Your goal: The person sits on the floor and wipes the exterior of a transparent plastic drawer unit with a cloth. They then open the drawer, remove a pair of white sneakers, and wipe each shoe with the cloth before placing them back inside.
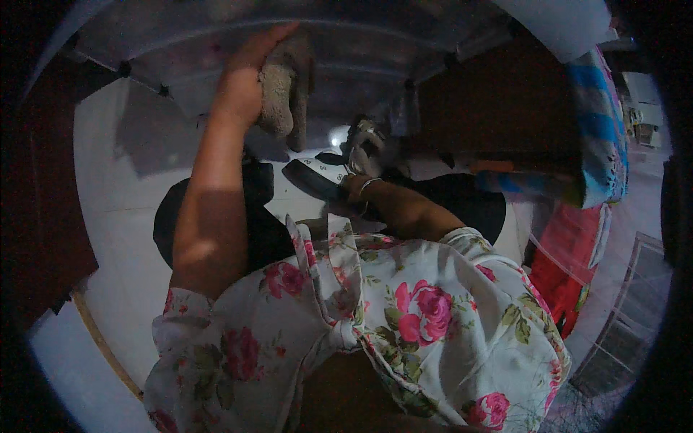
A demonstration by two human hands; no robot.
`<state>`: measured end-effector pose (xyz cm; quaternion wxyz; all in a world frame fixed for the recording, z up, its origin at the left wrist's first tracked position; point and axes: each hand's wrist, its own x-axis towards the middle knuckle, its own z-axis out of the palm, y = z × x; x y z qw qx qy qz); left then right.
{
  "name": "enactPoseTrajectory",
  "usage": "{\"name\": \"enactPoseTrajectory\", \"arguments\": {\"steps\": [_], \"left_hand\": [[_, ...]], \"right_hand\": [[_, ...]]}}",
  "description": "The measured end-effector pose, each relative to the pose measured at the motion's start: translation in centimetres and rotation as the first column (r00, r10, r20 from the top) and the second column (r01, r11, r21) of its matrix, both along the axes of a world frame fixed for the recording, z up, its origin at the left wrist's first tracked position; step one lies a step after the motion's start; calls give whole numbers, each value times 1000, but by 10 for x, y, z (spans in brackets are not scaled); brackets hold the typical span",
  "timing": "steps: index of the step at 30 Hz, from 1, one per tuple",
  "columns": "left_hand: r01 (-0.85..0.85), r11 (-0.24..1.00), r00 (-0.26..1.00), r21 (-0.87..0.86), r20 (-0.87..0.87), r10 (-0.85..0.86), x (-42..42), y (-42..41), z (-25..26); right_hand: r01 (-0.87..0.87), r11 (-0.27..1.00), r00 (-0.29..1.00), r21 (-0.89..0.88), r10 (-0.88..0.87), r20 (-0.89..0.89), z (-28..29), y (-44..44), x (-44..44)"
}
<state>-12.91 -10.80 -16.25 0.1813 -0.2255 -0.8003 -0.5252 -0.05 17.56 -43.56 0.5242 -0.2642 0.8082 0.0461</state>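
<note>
My left hand (243, 81) is raised to a dark rack and grips a pair of fuzzy beige slippers (278, 100) by the side. Their upper ends and some of my fingers are lost in the shadow. Lower down, my right hand (355, 187) is closed around one end of a black-and-white slipper (316, 176) that bears small dark marks. The slipper is tilted just above the pale floor, and my fingertips are partly hidden. Just beyond that hand, a strappy grey-brown sandal (368, 146) sits beneath the rack.
The rack's grey sheet shelf (357, 43) with dark corner connectors arches over both hands. To the right hangs a blue-and-white striped cloth (598, 130), with a red fabric item (566, 265) below it. Dark brown panels flank the pale tiled floor (124, 216).
</note>
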Motion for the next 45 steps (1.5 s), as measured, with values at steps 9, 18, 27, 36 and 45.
{"name": "enactPoseTrajectory", "arguments": {"steps": [9, 18, 27, 36, 45], "left_hand": [[43, 997, 989, 66, 136, -52, -1, 7, -17], [10, 999, 985, 34, 173, -16, 7, 7, -18], [-15, 1000, 982, -11, 188, 17, 13, 12, -8], [78, 997, 982, 22, 168, -81, -15, 28, 7], [70, 578, 844, 813, 261, -469, -26, 5, 31]], "right_hand": [[374, 925, 916, -68, -380, -129, -73, 18, 1], [314, 946, 943, -82, -321, -91, -35, 6, -4], [158, 975, 983, -158, -170, -66, 10, -45, 6], [335, 867, 938, -369, -344, 44, 64, -32, -43], [940, -142, 165, -310, -604, 779, 183, -23, -50]]}}
